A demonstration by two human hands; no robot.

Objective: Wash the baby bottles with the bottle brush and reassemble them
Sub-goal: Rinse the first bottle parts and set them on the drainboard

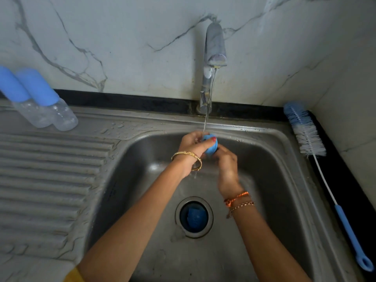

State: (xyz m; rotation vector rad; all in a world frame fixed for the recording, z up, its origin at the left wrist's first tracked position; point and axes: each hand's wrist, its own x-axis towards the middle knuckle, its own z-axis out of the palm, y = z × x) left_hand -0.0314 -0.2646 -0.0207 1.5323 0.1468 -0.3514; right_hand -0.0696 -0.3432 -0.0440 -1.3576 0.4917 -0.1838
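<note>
Steel sink (270, 180): one wide basin filling the middle of the view, wet, with a thin stream of water falling into it from the tap
Draining board (44, 176): ribbed steel at 9 o'clock of the basin, beaded with drops near its back edge
Wall (122, 37): white marble with grey veins, above a black strip behind the sink
Tap (213, 47): chrome spout at 12 o'clock, running
Bottle brush (309, 137): lies on the sink rim at 3 o'clock, blue and white bristles toward the wall, white wire stem, blue looped handle toward 5 o'clock; no hand touches it
Baby bottles (53, 110): two clear bottles with blue caps on, standing side by side and touching at 10 o'clock on the draining board; the contents cannot be made out beyond drops or glints on the walls
Drain (194, 217): round opening at 6 o'clock of the hands, something blue inside it that cannot be identified
Left hand (193, 147): fingers curled round the blue bottle part, thumb on top, gold bangle on the wrist
Right hand (225, 165): close against the left, fingers gripping the same part from below, orange thread and chain on the wrist
Blue bottle part (210, 146): small, held between both hands right under the stream, above the basin; mostly hidden by fingers, so whether it is a cap or a ring cannot be told
</note>
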